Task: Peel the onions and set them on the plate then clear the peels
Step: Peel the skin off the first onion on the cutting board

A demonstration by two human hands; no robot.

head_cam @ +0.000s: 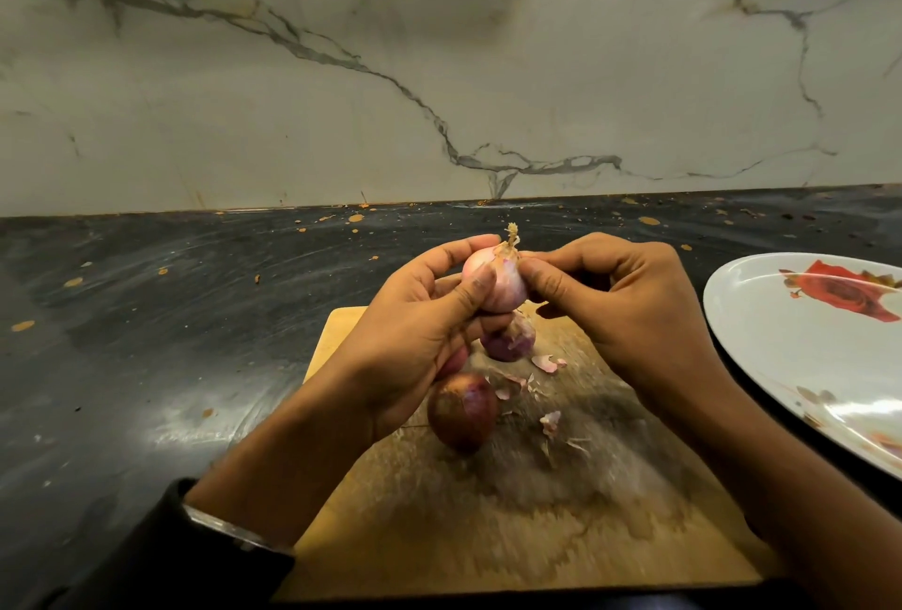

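Above the dark desk (146,316) and cutting board (488,512), our left hand (415,331) grips a pale onion (502,282); our right hand (620,297) pinches its top skin. Two onions (462,409) lie on the board, with the plate (790,341) at right.

Home kitchen, dark stained countertop (146,316), marble-veined backsplash (439,72), wooden cutting board (488,512), floral plate (805,341), onions (463,409)

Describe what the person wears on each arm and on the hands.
The left forearm ends in a pushed-up black sleeve with a silvery metal bangle at its cuff. The right forearm is bare. No rings or gloves show on the hands.
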